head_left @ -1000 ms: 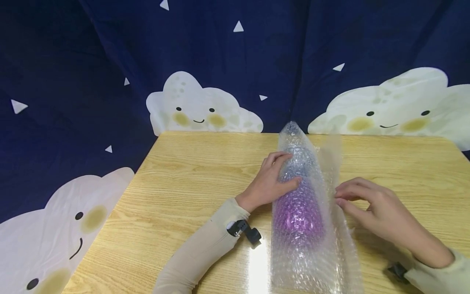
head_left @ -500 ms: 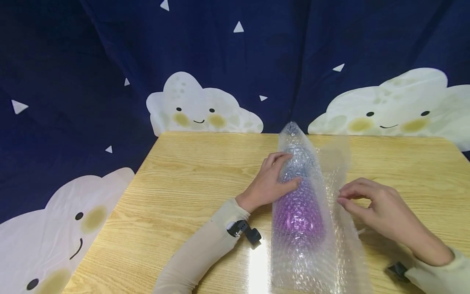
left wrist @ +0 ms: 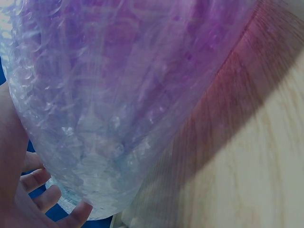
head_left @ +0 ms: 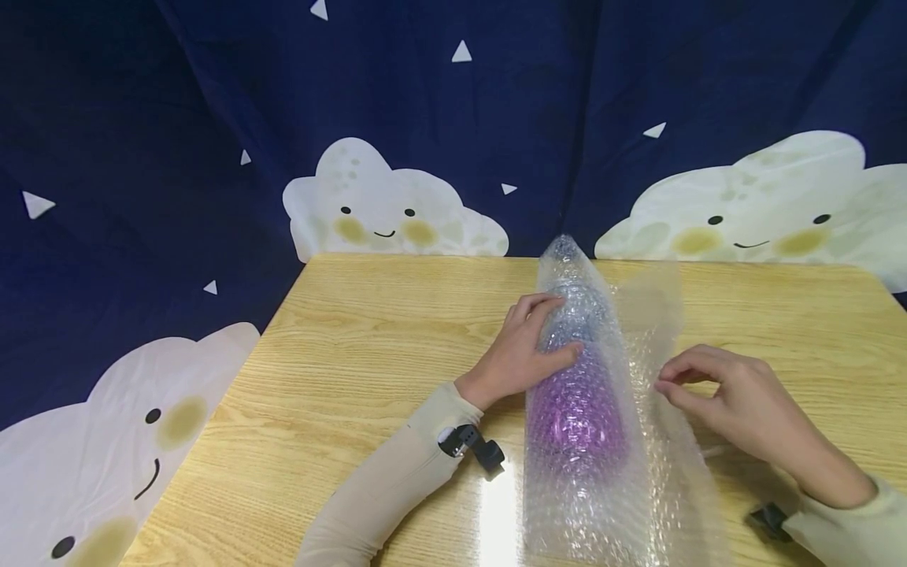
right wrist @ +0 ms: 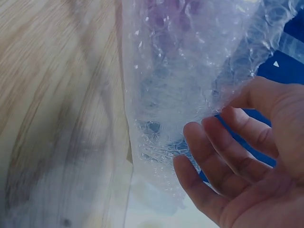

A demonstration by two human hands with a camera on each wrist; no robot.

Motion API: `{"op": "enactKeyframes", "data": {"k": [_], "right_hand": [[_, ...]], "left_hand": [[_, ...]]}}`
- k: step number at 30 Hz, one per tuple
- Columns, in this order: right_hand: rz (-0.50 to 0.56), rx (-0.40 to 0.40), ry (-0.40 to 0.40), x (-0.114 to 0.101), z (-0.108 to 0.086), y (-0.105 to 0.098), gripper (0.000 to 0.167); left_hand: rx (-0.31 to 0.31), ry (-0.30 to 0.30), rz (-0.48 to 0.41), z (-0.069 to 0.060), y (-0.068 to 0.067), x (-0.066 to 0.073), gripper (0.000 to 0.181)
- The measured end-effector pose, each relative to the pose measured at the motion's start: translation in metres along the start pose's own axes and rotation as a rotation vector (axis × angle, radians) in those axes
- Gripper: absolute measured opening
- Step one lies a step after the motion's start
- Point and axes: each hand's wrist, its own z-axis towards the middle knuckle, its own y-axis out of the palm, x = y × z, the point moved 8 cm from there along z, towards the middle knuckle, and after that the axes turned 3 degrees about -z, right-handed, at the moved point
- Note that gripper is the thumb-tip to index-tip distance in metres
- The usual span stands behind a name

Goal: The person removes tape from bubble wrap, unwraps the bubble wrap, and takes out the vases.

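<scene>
Farther right than a second ago, the right hand point(head_left: 740, 405) pinches the edge of a loose bubble-wrap flap point(head_left: 673, 472) between thumb and forefinger. My right wrist view adds fanned fingers point(right wrist: 213, 164) that the head view mostly hides. Left of those fingertips, the purple bundle point(head_left: 577, 421) lies on the wooden table point(head_left: 354, 354) under the left hand point(head_left: 517, 354), thumb and fingers spread wide; past them hangs a navy curtain point(head_left: 425, 94).

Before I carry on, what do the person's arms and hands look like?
The left sleeve is long, plain and cream; the right sleeve matches in colour. A black fitting sits by the left cuff, another black piece near the right. The left hand and right hand are ungloved.
</scene>
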Motion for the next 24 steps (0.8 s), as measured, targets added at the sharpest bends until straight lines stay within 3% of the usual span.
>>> {"op": "enactKeyframes", "data": {"k": [24], "right_hand": [[-0.027,-0.053,0.108,0.023,0.0,0.004,0.029]], "left_hand": [[0.01,0.005,0.023,0.0,0.0,-0.001,0.077]]}}
